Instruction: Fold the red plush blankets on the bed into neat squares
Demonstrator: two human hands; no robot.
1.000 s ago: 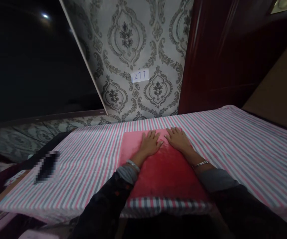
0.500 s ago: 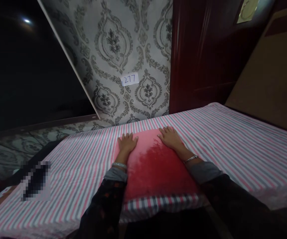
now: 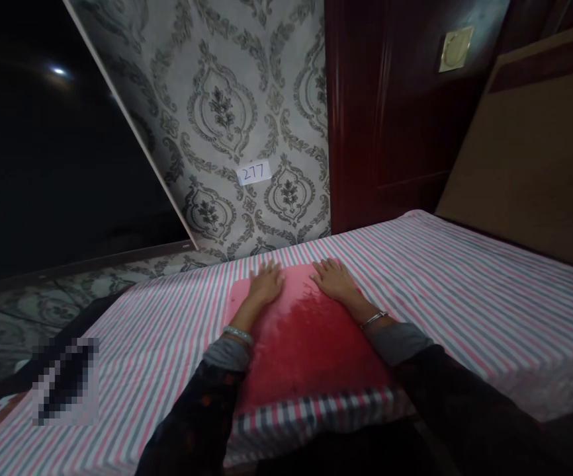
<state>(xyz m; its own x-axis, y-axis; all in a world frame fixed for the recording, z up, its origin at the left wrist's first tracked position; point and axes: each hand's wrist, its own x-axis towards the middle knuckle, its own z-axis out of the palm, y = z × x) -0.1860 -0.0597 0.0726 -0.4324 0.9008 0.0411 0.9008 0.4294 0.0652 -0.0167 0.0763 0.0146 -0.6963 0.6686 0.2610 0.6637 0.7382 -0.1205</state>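
A flat red and pink rectangular piece (image 3: 311,350), perhaps cloth or a mat, lies at the near middle of the striped tablecloth (image 3: 415,277). Its far part is lighter pink, the near part deep red, with a ragged border between the two tones. My left hand (image 3: 265,284) rests palm down over its far left part, fingers stretched out. On its far right corner lies my right hand (image 3: 335,281), also flat with the fingers spread. Neither hand grips anything.
Against the patterned wall (image 3: 221,112) leans or hangs a large dark screen (image 3: 68,145) at left. A paper marked 277 (image 3: 253,172) is on the wall. A dark red door panel (image 3: 390,119) and a brown board (image 3: 539,152) stand right. A pixelated dark patch (image 3: 65,382) shows at left.
My left hand has slid to the right, inward from the far left corner, which now shows. My right hand stays at about the same place on the red piece. The view has shifted slightly.
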